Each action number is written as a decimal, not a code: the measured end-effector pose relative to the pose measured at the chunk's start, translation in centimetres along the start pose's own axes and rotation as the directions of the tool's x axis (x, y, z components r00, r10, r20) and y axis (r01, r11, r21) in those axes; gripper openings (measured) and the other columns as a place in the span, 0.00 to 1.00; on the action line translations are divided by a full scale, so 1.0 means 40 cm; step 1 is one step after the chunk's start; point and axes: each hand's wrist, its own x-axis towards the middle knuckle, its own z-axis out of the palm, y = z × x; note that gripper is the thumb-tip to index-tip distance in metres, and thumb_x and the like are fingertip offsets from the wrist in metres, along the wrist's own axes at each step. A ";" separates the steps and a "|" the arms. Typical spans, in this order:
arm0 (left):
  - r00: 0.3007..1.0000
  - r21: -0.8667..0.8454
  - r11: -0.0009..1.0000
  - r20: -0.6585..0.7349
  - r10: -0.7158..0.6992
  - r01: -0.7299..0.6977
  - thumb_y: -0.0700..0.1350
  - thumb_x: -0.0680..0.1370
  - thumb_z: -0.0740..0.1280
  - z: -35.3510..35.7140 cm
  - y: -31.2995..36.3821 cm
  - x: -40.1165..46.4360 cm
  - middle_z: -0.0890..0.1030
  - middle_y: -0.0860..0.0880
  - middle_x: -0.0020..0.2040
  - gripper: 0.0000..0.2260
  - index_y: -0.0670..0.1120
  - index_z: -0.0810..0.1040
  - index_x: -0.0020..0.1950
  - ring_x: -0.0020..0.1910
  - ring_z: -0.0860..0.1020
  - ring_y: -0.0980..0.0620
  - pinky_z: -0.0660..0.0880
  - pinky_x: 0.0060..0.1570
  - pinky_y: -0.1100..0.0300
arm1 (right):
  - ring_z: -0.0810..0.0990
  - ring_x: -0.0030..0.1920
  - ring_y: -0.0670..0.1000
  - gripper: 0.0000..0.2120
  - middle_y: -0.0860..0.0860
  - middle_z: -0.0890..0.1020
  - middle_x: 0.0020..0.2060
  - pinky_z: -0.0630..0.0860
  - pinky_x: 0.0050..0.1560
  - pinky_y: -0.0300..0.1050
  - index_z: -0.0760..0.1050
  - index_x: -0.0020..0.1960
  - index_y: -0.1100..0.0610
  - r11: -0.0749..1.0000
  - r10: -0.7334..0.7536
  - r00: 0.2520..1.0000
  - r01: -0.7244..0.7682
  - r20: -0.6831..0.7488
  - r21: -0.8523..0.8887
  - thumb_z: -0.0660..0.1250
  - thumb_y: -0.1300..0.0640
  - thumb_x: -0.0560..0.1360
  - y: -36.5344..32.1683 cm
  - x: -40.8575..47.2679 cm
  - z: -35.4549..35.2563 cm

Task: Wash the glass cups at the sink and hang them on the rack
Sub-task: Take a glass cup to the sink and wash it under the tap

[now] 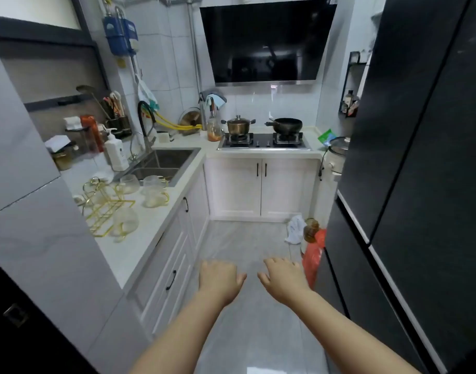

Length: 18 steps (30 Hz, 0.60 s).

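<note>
In the lower middle of the view, above the grey floor (239,238), the left hand (218,276) and the right hand (282,276) are stretched forward side by side, palms down. The fingers of both hands are relaxed and a little spread, and they grasp nothing. The 2 hands are near each other but do not touch.

The glass cups are on the white counter (129,249) at the left, well apart from the hands. A gold wire rack (104,203) stands on this counter, between the sink (161,163) and the near end of the counter. 1 glass cup (125,221) with a gold handle is at the near side of the rack, touching or just beside it. 3 more cups are on the far side, near the front edge of the sink: 1 round cup (129,183), 1 cup beside it (154,182), and 1 cup (154,198) a little nearer to the camera. I cannot tell if any cup is hanging on the rack.

Behind the sink there is a black curved faucet (146,122) and a white pump bottle (115,152). On the gas stove (264,141) in the back stand a metal pot (238,125) with a lid and a black pan (286,125). A dark refrigerator (409,157) fills the right side, and an orange plastic bag (313,255) lies on the floor beside it.
</note>
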 end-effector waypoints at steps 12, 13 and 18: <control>0.993 0.015 0.993 0.032 0.113 -0.113 0.58 0.80 0.56 0.076 -0.090 0.147 0.78 0.44 0.61 0.20 0.46 0.77 0.58 0.63 0.73 0.43 0.64 0.63 0.49 | 0.69 0.67 0.56 0.21 0.52 0.73 0.67 0.65 0.64 0.52 0.65 0.70 0.55 0.993 0.116 0.992 -0.116 0.047 0.003 0.53 0.47 0.80 -0.047 0.118 0.060; 0.993 0.014 0.994 0.048 0.112 -0.112 0.58 0.80 0.55 0.081 -0.091 0.157 0.78 0.44 0.62 0.20 0.46 0.77 0.59 0.64 0.72 0.43 0.63 0.65 0.48 | 0.69 0.67 0.56 0.22 0.53 0.72 0.67 0.65 0.64 0.52 0.65 0.70 0.55 0.993 0.118 0.991 -0.118 0.056 0.004 0.53 0.47 0.80 -0.045 0.129 0.061; 0.992 0.004 0.995 0.082 0.098 -0.098 0.59 0.80 0.55 0.098 -0.087 0.231 0.78 0.44 0.62 0.21 0.47 0.77 0.61 0.65 0.71 0.43 0.61 0.66 0.48 | 0.69 0.67 0.56 0.21 0.53 0.72 0.67 0.66 0.65 0.52 0.66 0.69 0.55 0.995 0.095 0.992 -0.096 0.081 0.000 0.53 0.48 0.79 -0.020 0.210 0.063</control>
